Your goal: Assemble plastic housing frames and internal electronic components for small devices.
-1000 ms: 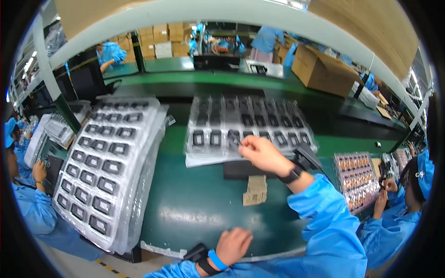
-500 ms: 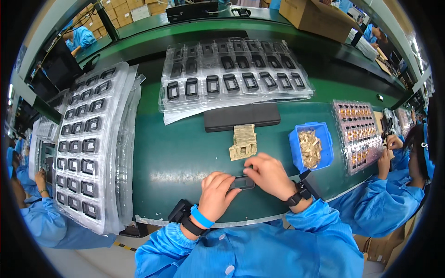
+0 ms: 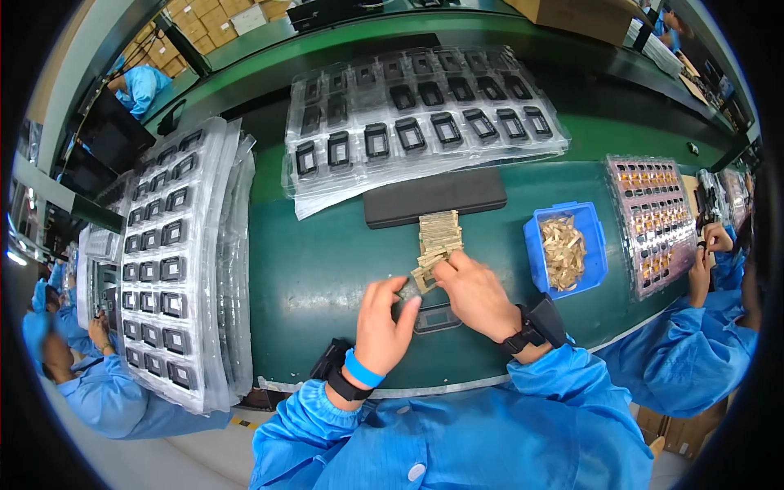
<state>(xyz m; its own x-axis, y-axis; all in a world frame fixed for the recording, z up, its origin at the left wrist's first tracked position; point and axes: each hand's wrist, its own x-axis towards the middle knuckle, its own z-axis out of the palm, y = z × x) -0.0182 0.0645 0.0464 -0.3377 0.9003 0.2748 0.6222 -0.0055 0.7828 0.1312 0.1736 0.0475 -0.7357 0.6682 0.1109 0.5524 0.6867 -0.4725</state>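
Note:
My left hand (image 3: 384, 320) is closed, thumb and fingers pinching a small dark greenish piece (image 3: 407, 291). Close beside it, my right hand (image 3: 480, 299) has its fingers bent down onto a thin beige frame-shaped piece (image 3: 425, 278), at the near end of a row of overlapping beige pieces (image 3: 440, 232). Its fingertips are partly hidden. Below and between my hands lies a black rectangular frame (image 3: 437, 319) with a rounded outline, flat on the green table (image 3: 310, 278) and gripped by neither hand.
A long black box (image 3: 433, 198) lies behind the beige pieces. Clear trays of black frames stand at the back (image 3: 425, 106) and left (image 3: 159, 269). A blue bin (image 3: 600, 260) of beige scraps sits right, near another tray (image 3: 651, 220). Co-workers sit at both sides.
The black frame, formerly in my left hand, now lies on the table. Both hands have moved toward the beige pieces; my left pinches a small greenish piece and my right reaches onto the row.

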